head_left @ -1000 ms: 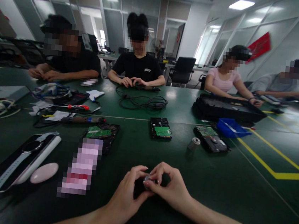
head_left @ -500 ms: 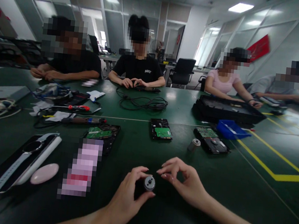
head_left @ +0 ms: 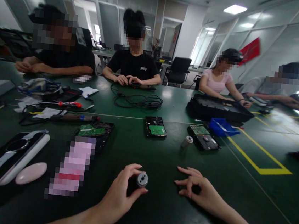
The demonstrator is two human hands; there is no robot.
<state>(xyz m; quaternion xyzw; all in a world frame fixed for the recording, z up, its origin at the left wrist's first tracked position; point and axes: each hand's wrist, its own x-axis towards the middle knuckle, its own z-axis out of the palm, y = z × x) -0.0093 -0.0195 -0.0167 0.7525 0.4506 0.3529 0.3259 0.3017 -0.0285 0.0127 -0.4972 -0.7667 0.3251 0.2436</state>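
My left hand is closed around a small metal cylinder that looks like a motor. Its round top, with small dark holes, faces up between my thumb and fingers. To the right, my right hand hovers over the table apart from the motor. Its outer fingers are stretched out and one curls down towards the thumb, with nothing visible in them. Another similar metal cylinder stands beyond, beside a hard drive with its circuit board showing. A second hard drive lies at the middle.
On the left are a pink oval object, a wristwatch, a blurred pink item, another hard drive and a red screwdriver. A blue bin and black tray sit back right. Several people sit opposite.
My right hand has drawn away to the right from the motor, and its fingers have spread. My left hand keeps its hold. The whole view has shifted slightly.
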